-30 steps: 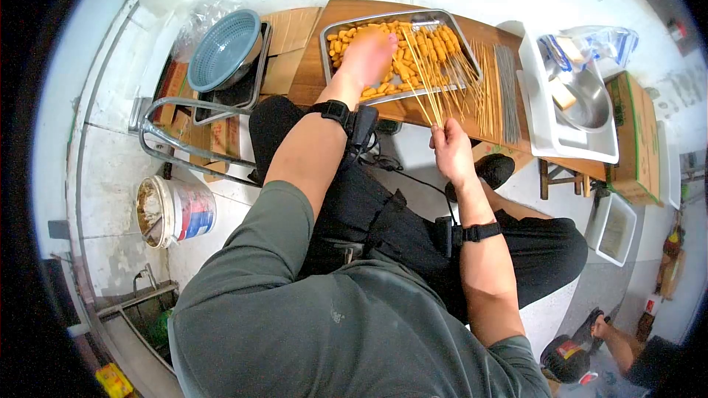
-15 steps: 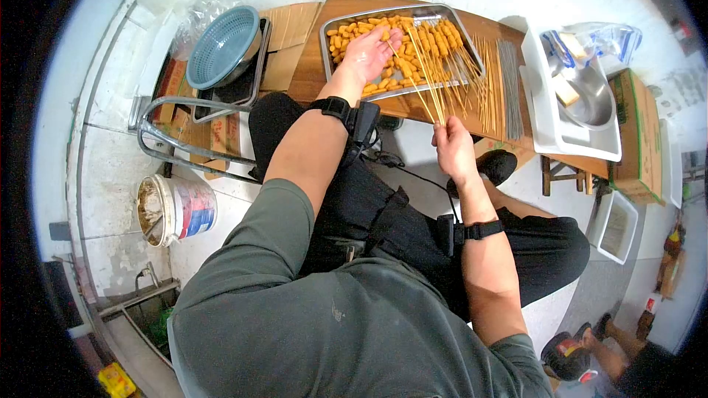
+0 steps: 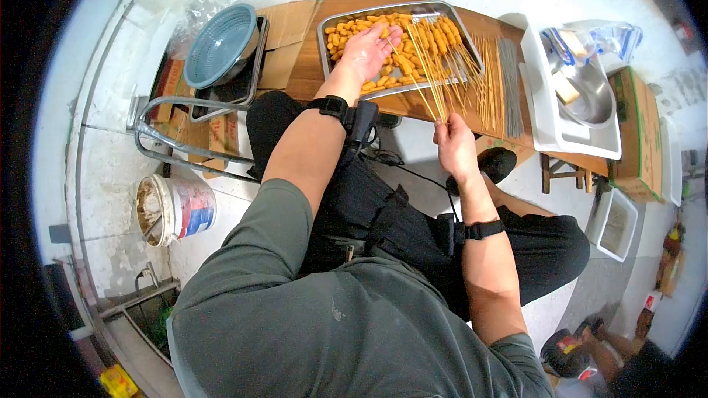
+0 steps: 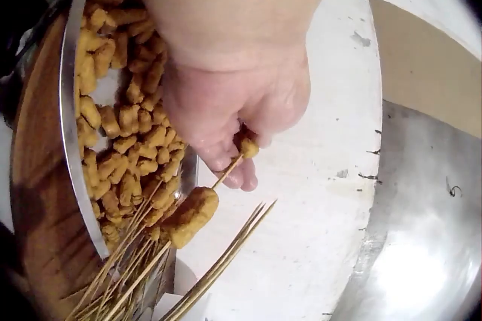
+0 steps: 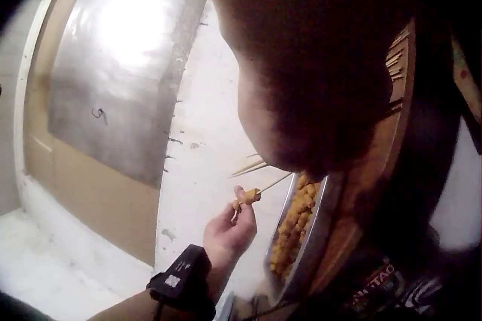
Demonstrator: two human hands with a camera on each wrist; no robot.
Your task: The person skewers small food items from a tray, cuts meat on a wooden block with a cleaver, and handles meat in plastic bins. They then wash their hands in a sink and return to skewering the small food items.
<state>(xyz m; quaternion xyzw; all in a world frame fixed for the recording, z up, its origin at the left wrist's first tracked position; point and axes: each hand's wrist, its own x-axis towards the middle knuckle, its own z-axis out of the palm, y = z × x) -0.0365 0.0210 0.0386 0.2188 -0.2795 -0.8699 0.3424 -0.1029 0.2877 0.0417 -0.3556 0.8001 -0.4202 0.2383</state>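
Note:
My left hand (image 3: 366, 53), palm turned up over the metal tray (image 3: 322, 51), pinches a small orange-brown food piece (image 4: 249, 148) between thumb and fingers. The tip of a bamboo skewer (image 4: 228, 173) runs into that piece. Another piece (image 4: 192, 219) sits lower down on a skewer. My right hand (image 3: 456, 147), in front of the table edge, grips the lower ends of several bamboo skewers (image 3: 426, 77) that fan out toward the tray. Loose food pieces (image 3: 354, 29) fill the tray's left side, and loaded skewers (image 3: 445, 35) lie along its right side.
Bare bamboo skewers (image 3: 489, 96) and grey sticks (image 3: 510, 88) lie on the wooden table (image 3: 306, 74) right of the tray. Farther right, a white bin (image 3: 542, 121) holds a metal bowl (image 3: 596, 99). A blue basket (image 3: 220, 44) and a bucket (image 3: 193, 210) are at left.
The left hand, blurred over the loose pieces a second ago, has turned palm up and brought a piece to a skewer tip. The right hand has kept its grip with little movement.

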